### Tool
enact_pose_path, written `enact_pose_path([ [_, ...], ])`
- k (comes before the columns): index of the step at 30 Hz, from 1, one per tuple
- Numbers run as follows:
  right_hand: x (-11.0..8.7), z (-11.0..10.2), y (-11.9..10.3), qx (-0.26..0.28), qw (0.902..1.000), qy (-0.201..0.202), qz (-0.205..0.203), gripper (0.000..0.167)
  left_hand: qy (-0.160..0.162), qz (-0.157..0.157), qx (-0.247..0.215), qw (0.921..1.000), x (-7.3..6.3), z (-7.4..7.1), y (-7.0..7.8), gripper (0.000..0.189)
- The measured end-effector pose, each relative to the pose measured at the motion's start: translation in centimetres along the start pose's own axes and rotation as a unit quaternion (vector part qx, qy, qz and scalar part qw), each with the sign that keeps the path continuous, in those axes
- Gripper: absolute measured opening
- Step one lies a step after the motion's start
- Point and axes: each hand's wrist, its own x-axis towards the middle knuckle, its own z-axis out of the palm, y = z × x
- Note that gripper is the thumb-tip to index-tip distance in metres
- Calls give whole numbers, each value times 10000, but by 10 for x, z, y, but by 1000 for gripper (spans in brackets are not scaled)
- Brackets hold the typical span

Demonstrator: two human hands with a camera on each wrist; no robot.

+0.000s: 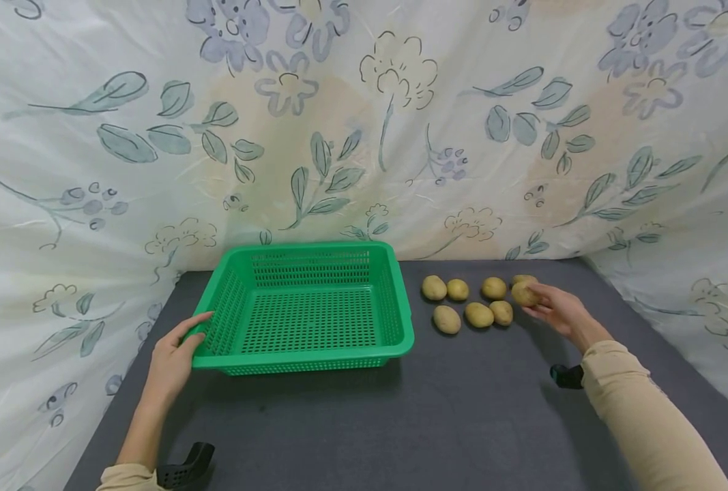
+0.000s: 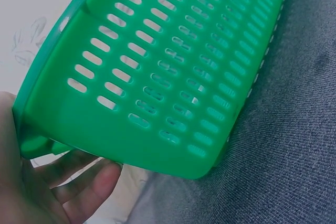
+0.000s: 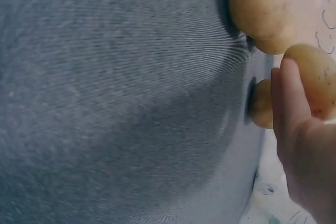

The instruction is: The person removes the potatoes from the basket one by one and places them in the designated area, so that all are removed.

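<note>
A green perforated plastic basket (image 1: 311, 360) stands on the dark cloth, with nothing inside it. My left hand (image 1: 172, 351) grips its left side near the front corner; in the left wrist view the fingers (image 2: 94, 190) curl under the rim. On the right, my right hand (image 1: 560, 310) pinches a potato (image 1: 525, 293) between thumb and fingers. The right wrist view shows this potato (image 3: 315, 80) raised off the cloth. Another potato (image 1: 519, 279) lies partly hidden behind it.
Several more potatoes lie in two loose rows right of the basket, among them one nearest the basket (image 1: 446, 320) and one beside my right hand (image 1: 501, 313). A flowered sheet (image 1: 339, 136) hangs behind and along both sides of the dark cloth surface (image 1: 364, 429).
</note>
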Motion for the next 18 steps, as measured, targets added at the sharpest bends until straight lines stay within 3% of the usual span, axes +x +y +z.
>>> enact_pose_path([
  [8,1,-1,9,367,9957,838,122,39,-9,-52,89,9999,1,0,-1,43],
  [15,6,6,13,565,9849,1619,236,82,-68,-100,-25,9999,1,0,-2,43],
  [18,8,7,15,624,9793,1901,300,87,-65,-121,18,9999,1,0,-2,43],
])
